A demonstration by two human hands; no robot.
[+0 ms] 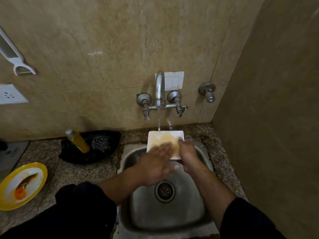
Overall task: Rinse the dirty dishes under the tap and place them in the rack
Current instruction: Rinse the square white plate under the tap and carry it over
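Head view: square white plate (160,138) tilted just below tap (159,87), pinched at its edge by right hand (188,154), rubbed by flat left hand (155,163) with fingers (164,146) seemingly pressed together, best holding that tilt, sweeping residue away from tap.

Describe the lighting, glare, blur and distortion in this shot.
Head view: dim, warm light, sleeves nearly black; soft glare on the wall tile and a highlight on the tap; wide-angle bowing of tile seams; left hand slightly blurred over the white plate.
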